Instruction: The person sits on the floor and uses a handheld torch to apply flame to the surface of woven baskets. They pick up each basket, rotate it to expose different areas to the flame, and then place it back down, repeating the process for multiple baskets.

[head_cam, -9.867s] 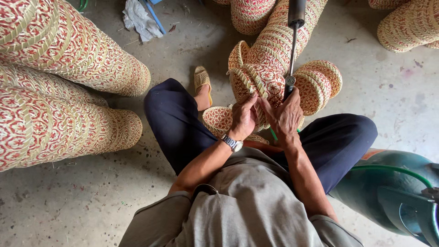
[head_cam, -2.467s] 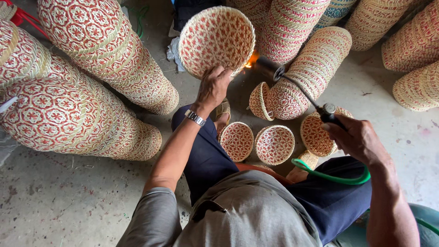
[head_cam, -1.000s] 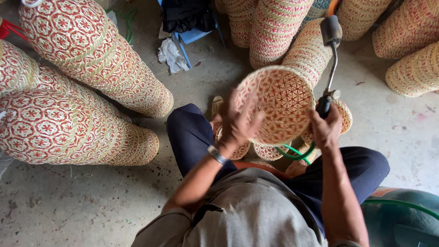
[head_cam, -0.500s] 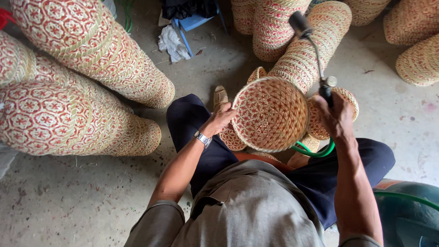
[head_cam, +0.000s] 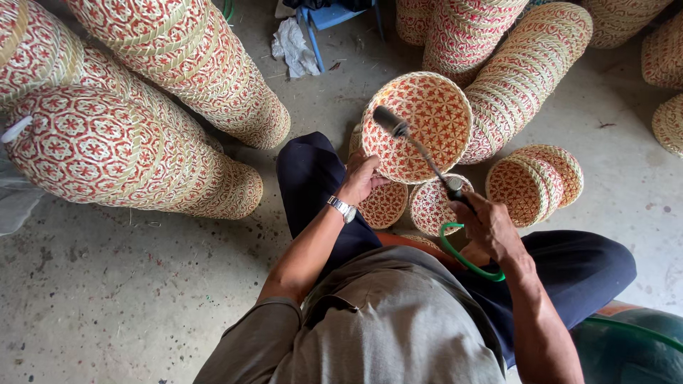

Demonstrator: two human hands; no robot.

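Tilted since half a second ago, the round woven basket (head_cam: 427,124) now presents its red-patterned interior upward; previously its underside faced the camera. Left hand (head_cam: 361,178) is closed on the basket's lower rim, above the person's knees. Right hand (head_cam: 487,224) is clenched around the torch wand (head_cam: 420,153), nozzle inside the basket. Green hose (head_cam: 462,254) loops below. Small baskets (head_cam: 533,183) lie on the floor beside long basket stacks (head_cam: 142,128)

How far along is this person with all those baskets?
Done, seemingly: long nested stacks lie on the floor. In hand: the left hand tilts a woven basket while the right hand aims a hose-fed torch inside. Left, probably: small baskets beside the knees.
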